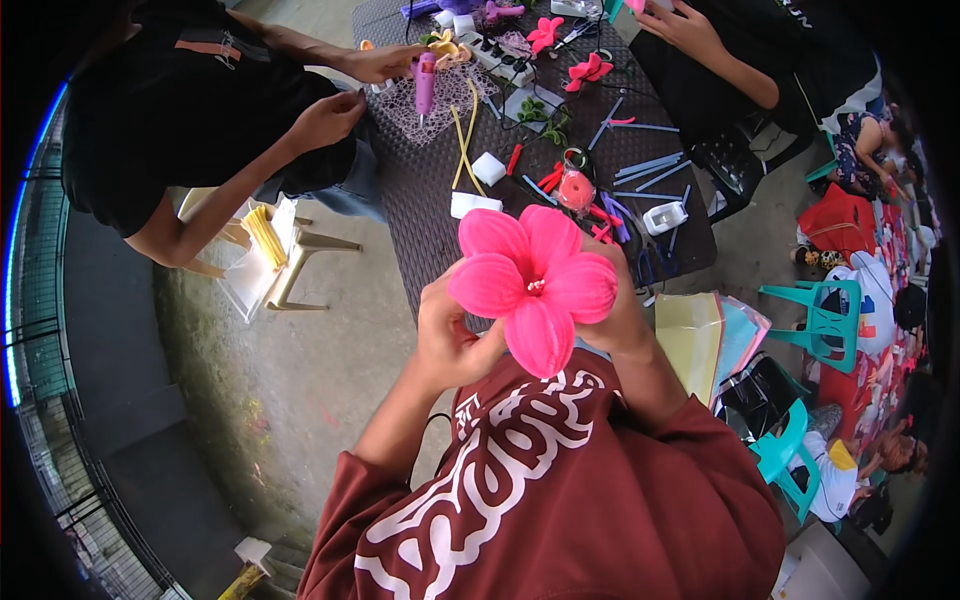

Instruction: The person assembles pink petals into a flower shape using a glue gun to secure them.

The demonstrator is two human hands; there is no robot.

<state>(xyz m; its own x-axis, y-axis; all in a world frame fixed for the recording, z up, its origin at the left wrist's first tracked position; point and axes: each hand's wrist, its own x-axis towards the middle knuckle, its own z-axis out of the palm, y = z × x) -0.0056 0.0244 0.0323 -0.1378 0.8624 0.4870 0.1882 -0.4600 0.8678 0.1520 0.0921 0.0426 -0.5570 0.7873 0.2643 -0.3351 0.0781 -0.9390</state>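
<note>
A bright pink artificial flower [575,285] faces up in front of my chest, at the table's near edge. Its five rounded petals look fuzzy and ribbed, like chenille stems, around small pale stamens. My left hand [445,325] grips it from the left and below, fingers curled behind the petals. On the other side my right hand [622,315] closes around its underside, its fingertips mostly hidden by the bloom. The flower's back and any stem cannot be seen.
The dark woven-pattern table [420,200] carries blue stems [650,168], a red tape roll [575,188], scissors [655,262] and other pink flowers [588,72]. At left, a co-worker holds a purple glue gun [425,85]; another person's hand [690,38] is at upper right. A plastic chair [290,265] stands left.
</note>
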